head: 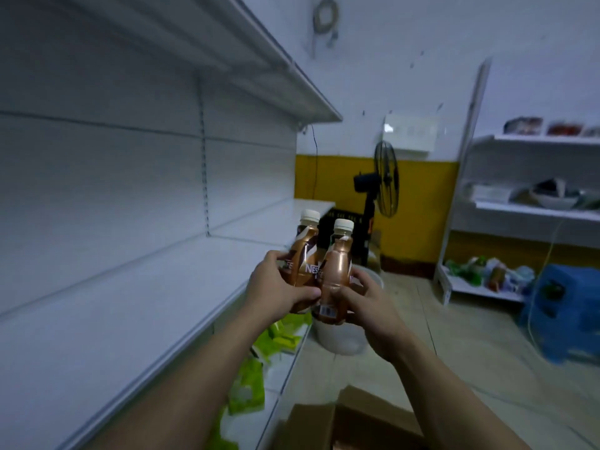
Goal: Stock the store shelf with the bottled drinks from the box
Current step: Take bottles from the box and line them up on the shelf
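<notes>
Two brown coffee bottles with white caps are held upright side by side in front of me. My left hand (276, 289) grips the left bottle (303, 251) around its lower body. My right hand (360, 305) holds the right bottle (336, 271) from below and behind. Both bottles hover just off the front edge of the white store shelf (130, 313), which lies to the left at about hand height. The open cardboard box (324, 423) sits on the floor at the bottom of the view, between my forearms; its inside is dark.
Another white shelf board (285, 69) hangs above. Green packets (250, 381) lie on the lower shelf level. A white bucket (344, 332) stands behind the bottles, a black standing fan (384, 180) and black crate beyond. A second rack (532, 212) and blue stool (565, 313) stand at right.
</notes>
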Demonstrator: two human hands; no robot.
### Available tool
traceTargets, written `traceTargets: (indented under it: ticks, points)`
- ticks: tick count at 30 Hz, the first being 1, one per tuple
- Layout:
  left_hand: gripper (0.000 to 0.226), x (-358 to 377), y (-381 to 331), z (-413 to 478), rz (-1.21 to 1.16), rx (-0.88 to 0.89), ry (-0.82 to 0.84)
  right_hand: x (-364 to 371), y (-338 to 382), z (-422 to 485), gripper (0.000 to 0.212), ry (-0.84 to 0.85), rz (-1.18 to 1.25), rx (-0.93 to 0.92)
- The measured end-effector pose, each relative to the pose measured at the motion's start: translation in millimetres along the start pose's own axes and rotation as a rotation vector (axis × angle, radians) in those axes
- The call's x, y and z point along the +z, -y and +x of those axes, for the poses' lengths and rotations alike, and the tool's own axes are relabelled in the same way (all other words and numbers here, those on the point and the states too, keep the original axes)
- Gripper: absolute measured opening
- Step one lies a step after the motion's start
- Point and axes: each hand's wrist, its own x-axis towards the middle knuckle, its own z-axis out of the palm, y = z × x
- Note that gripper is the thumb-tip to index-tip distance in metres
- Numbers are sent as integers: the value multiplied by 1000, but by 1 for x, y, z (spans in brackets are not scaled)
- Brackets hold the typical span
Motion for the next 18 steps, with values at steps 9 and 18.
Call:
traceTargets:
  ticks: [9,18]
  points:
    - [48,-94,-32,14,68,145,-139,64,59,41,41,96,6,-163]
    - [68,-173,24,-11,292,-13,-380,174,33,69,42,337,74,-119]
